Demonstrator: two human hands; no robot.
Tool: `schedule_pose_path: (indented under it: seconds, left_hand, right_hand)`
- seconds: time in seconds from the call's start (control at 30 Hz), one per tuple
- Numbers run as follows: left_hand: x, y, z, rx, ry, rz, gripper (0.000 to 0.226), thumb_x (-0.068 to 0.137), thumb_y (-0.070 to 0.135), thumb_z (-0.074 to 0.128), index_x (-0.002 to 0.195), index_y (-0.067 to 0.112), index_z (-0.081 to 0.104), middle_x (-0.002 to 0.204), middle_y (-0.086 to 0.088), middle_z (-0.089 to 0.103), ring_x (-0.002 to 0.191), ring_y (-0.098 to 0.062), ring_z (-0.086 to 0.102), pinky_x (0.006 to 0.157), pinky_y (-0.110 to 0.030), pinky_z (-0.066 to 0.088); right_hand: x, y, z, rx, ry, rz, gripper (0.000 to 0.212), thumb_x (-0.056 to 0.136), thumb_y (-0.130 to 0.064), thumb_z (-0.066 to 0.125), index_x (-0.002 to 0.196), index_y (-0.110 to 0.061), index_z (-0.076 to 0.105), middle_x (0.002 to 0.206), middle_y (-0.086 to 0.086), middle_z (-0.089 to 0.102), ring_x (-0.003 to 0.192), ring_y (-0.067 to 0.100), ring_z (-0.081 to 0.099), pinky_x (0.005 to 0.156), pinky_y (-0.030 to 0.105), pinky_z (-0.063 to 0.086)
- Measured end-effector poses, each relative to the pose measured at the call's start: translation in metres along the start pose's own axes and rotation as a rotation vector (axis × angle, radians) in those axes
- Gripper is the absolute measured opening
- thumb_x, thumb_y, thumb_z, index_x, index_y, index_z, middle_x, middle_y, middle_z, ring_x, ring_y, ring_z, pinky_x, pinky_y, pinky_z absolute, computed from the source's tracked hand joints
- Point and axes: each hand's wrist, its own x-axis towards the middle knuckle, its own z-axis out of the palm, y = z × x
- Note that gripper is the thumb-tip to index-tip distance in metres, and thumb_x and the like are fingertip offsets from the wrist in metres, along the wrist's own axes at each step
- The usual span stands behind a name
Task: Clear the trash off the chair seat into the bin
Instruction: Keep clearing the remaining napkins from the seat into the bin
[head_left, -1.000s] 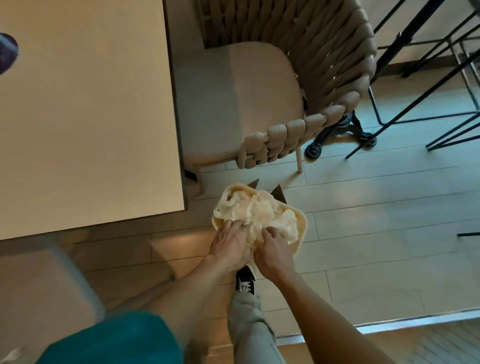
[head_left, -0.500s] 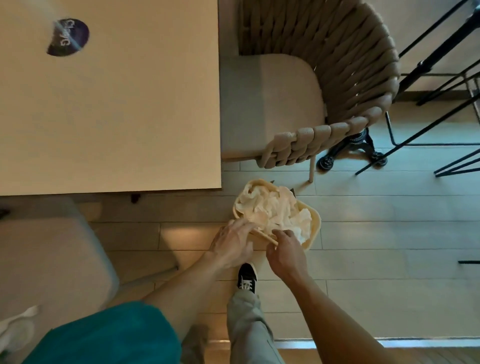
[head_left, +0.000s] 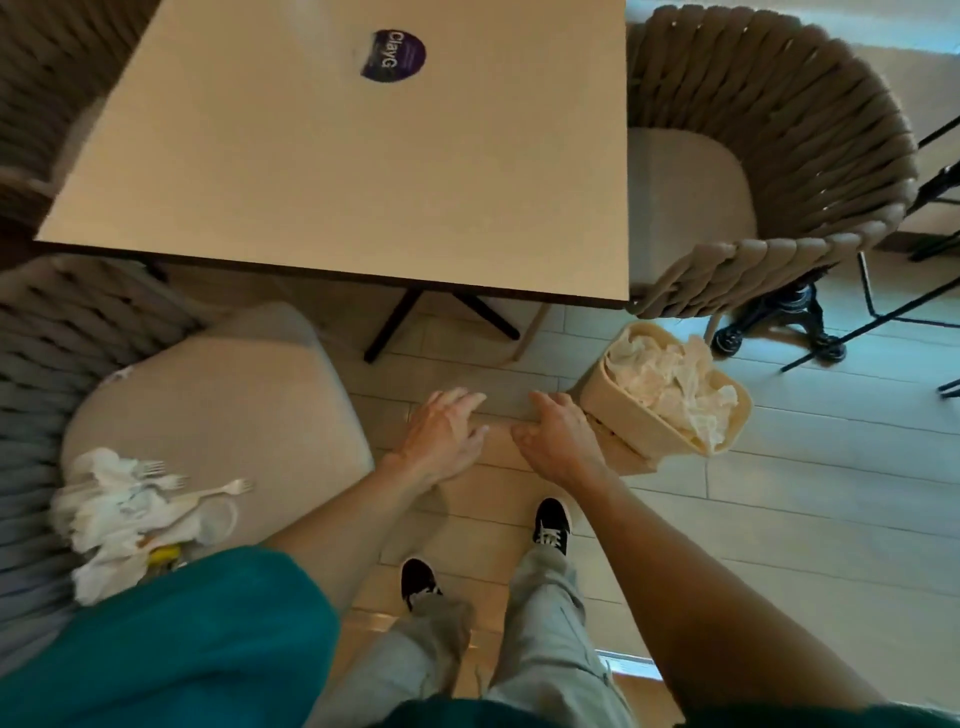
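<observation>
One text can be read: "ClayG", printed in white on a round dark purple sticker (head_left: 393, 55) stuck to the tabletop (head_left: 311, 171), well beyond both hands; smaller print is illegible.

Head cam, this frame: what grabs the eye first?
The heap of white napkins and plastic forks on the near chair's seat, lower left, stands out most. On the floor at right, a cream bin is packed with crumpled white paper. Between them both hands hang open and empty over the floor, left hand and right hand; a purple round sticker marks the table above.
</observation>
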Motion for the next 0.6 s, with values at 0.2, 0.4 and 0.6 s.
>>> schedule_pose_path:
  seconds: [0.2, 0.4, 0.6]
  left_hand:
    - [-0.061, -0.081, -0.034, 0.009, 0.056, -0.139, 0.054, 0.093, 0.036, 0.052, 0.143, 0.017, 0.04, 0.148, -0.008, 0.038, 0.135, -0.027, 0.034, 0.11, -0.035, 0.029]
    - [-0.115, -0.157, -0.044, -0.069, 0.162, -0.363, 0.054, 0.093, 0.036, 0.053, 0.142, 0.019, 0.04, 0.146, -0.006, 0.042, 0.132, -0.027, 0.036, 0.108, -0.035, 0.031]
    - [-0.173, -0.222, -0.042, -0.162, 0.217, -0.556, 0.055, 0.092, 0.034, 0.055, 0.142, 0.017, 0.041, 0.144, -0.008, 0.043, 0.133, -0.029, 0.035, 0.108, -0.039, 0.034]
  right_hand:
    - [-0.012, -0.083, 0.044, -0.089, -0.114, -0.148, 0.061, 0.09, -0.04, 0.056, 0.142, -0.015, 0.037, 0.141, 0.013, 0.041, 0.128, 0.031, 0.041, 0.104, 0.043, 0.041]
    - [-0.006, -0.154, 0.085, -0.192, -0.261, -0.308, 0.053, 0.091, -0.038, 0.053, 0.137, -0.014, 0.041, 0.139, 0.014, 0.04, 0.127, 0.032, 0.04, 0.103, 0.045, 0.041]
    - [-0.004, -0.198, 0.126, -0.301, -0.392, -0.423, 0.058, 0.092, -0.036, 0.051, 0.145, -0.02, 0.033, 0.143, 0.014, 0.038, 0.128, 0.032, 0.04, 0.102, 0.045, 0.043]
